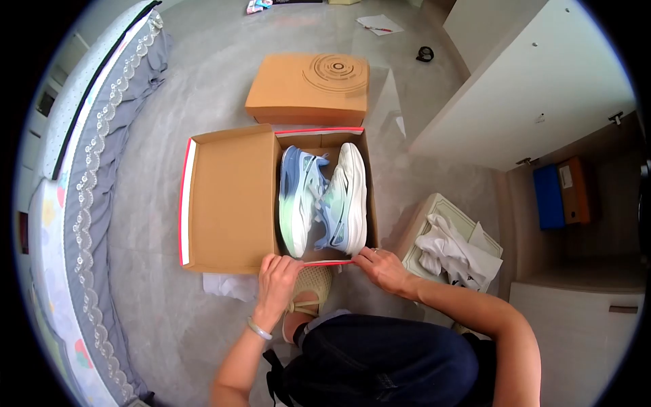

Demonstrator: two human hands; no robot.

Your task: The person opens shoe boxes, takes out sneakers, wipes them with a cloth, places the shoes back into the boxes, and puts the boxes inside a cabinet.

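Observation:
An open cardboard shoebox with red edges lies on the floor in front of me, its lid folded out to the left. Inside it a pair of sneakers rests on edge: a blue and mint sneaker on the left and a white-soled sneaker on the right. My left hand grips the near wall of the shoebox at its left part, fingers bent over the red edge. At the near right corner, my right hand pinches the same edge.
A closed brown box stands beyond the shoebox. To the right, white cloth lies on a pale box. An open cabinet door juts out at right. A bed borders the left.

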